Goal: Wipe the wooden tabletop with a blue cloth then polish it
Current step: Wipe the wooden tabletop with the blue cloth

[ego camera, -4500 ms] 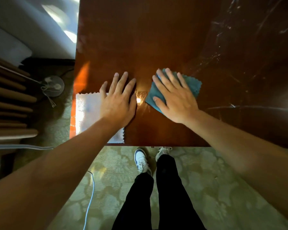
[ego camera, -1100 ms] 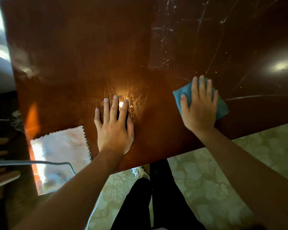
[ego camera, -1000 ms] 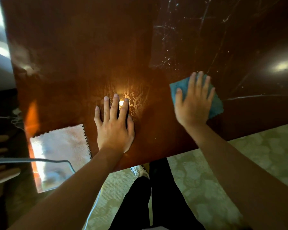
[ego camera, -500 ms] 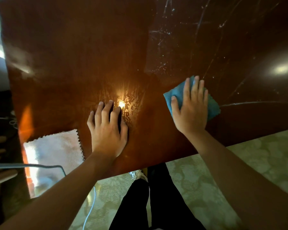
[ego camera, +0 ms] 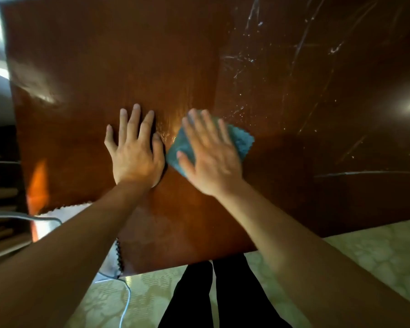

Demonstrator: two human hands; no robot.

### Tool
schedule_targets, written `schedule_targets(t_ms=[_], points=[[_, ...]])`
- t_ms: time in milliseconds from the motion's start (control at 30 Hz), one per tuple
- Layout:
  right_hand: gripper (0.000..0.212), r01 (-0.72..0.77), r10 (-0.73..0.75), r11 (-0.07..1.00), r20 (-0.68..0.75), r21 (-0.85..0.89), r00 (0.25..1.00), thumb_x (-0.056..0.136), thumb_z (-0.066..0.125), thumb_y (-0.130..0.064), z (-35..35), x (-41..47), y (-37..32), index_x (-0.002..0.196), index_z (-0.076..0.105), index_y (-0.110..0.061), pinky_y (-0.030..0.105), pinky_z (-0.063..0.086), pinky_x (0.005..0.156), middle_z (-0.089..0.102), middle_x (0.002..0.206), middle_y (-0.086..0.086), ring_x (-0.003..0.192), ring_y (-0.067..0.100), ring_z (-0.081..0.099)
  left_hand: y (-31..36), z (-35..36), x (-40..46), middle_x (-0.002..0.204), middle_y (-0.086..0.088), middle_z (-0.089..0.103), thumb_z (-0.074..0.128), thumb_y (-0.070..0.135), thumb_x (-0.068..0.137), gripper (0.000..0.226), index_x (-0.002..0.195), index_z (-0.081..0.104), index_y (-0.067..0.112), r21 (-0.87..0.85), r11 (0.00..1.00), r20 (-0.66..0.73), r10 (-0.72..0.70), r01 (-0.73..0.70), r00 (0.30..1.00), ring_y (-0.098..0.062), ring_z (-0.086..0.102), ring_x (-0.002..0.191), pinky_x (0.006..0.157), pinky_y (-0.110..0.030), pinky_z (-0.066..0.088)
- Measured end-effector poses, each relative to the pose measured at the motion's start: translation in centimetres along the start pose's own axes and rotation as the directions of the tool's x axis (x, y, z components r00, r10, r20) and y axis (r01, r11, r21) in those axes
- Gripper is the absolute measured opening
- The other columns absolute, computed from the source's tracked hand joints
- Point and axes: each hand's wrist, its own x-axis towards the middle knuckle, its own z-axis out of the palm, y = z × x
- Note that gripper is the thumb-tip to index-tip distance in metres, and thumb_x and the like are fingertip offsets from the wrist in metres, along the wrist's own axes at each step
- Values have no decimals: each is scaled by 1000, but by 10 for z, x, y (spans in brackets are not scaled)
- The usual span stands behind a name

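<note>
1. The right hand (ego camera: pixel 211 159) lies palm-down with fingers spread, pressing the blue cloth (ego camera: pixel 240 140) flat on the wooden tabletop (ego camera: pixel 128 55); its outline is smeared by motion.
2. The left hand (ego camera: pixel 135 152) rests flat on the wood just left of the blue cloth, fingers spread and empty, thumb nearly touching the cloth's edge.
3. Both forearms are bare and reach in from the table's near edge.
4. Counted: two hands, two cloths. The second, a white cloth (ego camera: pixel 64 210) with zigzag edges, lies well to the left of the blue cloth, at the near left corner and partly under the left forearm.
5. A white cable (ego camera: pixel 127 301) trails over the floor below that corner.
6. Half a second ago the blue cloth sat well to the right of the left hand; now it is right beside it.
</note>
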Motion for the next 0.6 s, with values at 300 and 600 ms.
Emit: schedule_targets(t_ms=[300, 600], points=[[72, -425, 421, 899, -61, -102, 905, 105, 21, -54, -17, 6, 46, 163, 17, -11, 52, 7, 128, 14, 171, 11, 159, 30, 9, 3, 0, 0, 166, -4, 21, 24, 43, 105, 54, 155, 30, 25, 7, 1000, 6, 6, -6, 1000, -24, 5, 156, 122, -55, 3], [67, -250, 246, 964, -46, -87, 968, 106, 32, -54, -21, -6, 68, 161, 27, -16, 50, 12, 128, 22, 169, 8, 158, 28, 16, 9, -5, 2, 155, -15, 38, 36, 34, 98, 49, 141, 43, 11, 4, 1000, -15, 13, -13, 1000, -36, 22, 150, 116, -66, 15]])
